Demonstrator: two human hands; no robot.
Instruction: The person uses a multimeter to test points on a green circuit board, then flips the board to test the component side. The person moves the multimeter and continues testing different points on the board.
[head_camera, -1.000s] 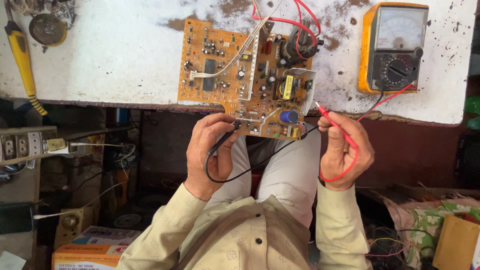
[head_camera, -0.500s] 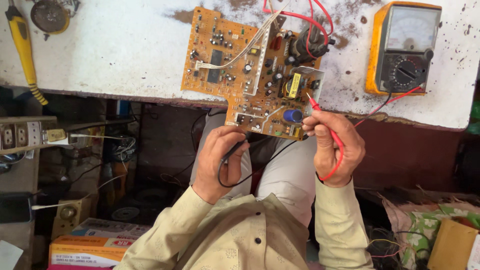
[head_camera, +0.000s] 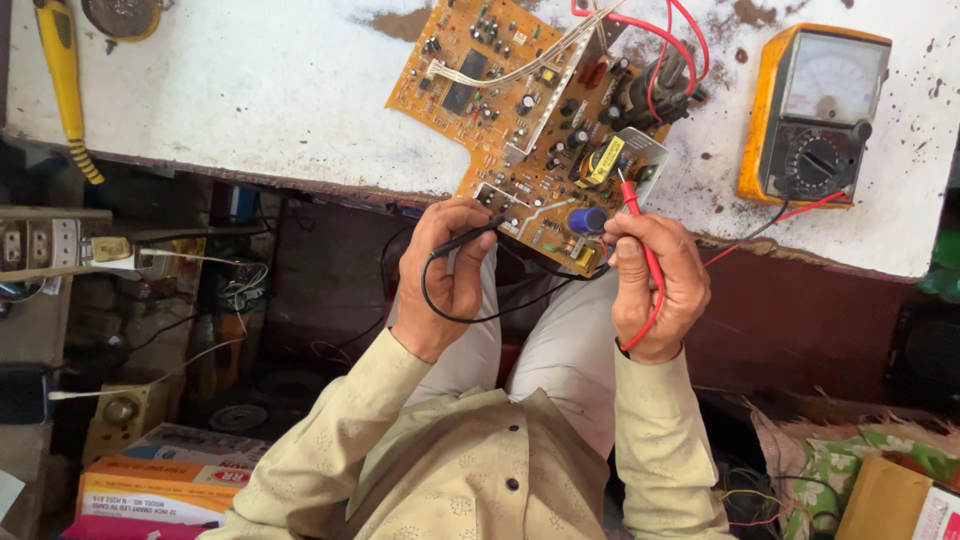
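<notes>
An orange circuit board (head_camera: 520, 110) crowded with components lies on the white worn bench (head_camera: 250, 90), its near corner overhanging the edge. My left hand (head_camera: 452, 275) grips a black test probe (head_camera: 468, 238) whose tip touches the board's near edge. My right hand (head_camera: 655, 285) grips a red test probe (head_camera: 640, 230) with its tip set on the board beside a yellow component. The red and black leads run to a yellow analogue multimeter (head_camera: 815, 115) at the right of the bench.
A yellow-handled screwdriver (head_camera: 65, 80) lies at the bench's left end. Below the bench are a power strip (head_camera: 40, 245), tangled wires, an orange cardboard box (head_camera: 165, 480) and a patterned cloth (head_camera: 860, 470). My lap and beige sleeves fill the lower middle.
The view has drifted so the board sits lower right. My right hand has brought the red probe tip onto the board. The left hand keeps the black probe at the board's edge.
</notes>
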